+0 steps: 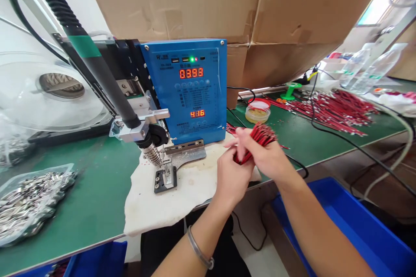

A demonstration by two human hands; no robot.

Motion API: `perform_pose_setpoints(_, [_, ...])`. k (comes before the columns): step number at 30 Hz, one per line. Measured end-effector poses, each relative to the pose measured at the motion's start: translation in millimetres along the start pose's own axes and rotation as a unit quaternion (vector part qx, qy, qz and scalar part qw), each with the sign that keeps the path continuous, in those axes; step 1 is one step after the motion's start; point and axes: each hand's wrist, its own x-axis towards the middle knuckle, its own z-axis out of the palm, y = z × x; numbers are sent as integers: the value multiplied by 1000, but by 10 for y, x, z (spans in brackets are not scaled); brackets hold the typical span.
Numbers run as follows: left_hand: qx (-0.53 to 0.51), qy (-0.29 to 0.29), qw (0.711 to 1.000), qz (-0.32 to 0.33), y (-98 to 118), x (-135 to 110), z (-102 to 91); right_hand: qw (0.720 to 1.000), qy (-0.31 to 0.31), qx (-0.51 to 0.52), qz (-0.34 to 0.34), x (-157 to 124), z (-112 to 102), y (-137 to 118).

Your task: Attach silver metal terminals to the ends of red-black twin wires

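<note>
A thick bundle of red and black wires [264,133] is gripped between both of my hands, its cut ends fanning out at the upper right. My left hand [232,173] wraps round the bundle from below, a metal bangle on that wrist. Over the top lies my right hand [268,156], its fingers curled about the wires and partly overlapping the left. To the left of my hands stands a soldering machine with a blue control box [188,95]. Its soldering tip [159,162] points down at a small metal fixture [167,177], apart from my hands.
A bag of small metal parts [32,203] lies at left on the green table [107,194]. More red wires [341,110], a small round tub [258,112] and a green spool [290,91] are at right. Below sits a blue bin [351,225]. A cardboard box [221,4] stands behind.
</note>
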Motion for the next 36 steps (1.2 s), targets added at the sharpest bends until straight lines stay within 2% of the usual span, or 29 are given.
perform_pose_setpoints(4, [53,-21,998,-16,12,-31,-24,987,103,113,-43,39,-227,-64])
perform_pose_setpoints(7, [98,-64,993,-11,45,-63,-38,977,157,139,-31,40,-342,35])
perform_pose_setpoints(11, [139,-148,979,-21,154,-142,-35,980,166,108,4,-16,-335,341])
perform_pose_setpoints(15, [82,-194,978,-2,264,-263,2,981,174,83,23,-57,-281,460])
perform_pose_setpoints(21, [82,-117,987,-67,205,-372,-31,986,165,25,21,-141,-277,468])
perform_pose_setpoints(24, [65,-104,992,-40,210,-319,-75,988,151,-8,21,-202,-264,558])
perform_pose_setpoints(28, [75,-91,993,-8,324,-147,-75,988,143,-51,17,-204,-234,618])
perform_pose_setpoints(31, [68,-88,994,19,404,0,14,986,137,-92,4,-186,-220,581])
perform_pose_setpoints(36, [-3,-93,993,69,451,124,213,980,116,-158,-42,-226,-178,466])
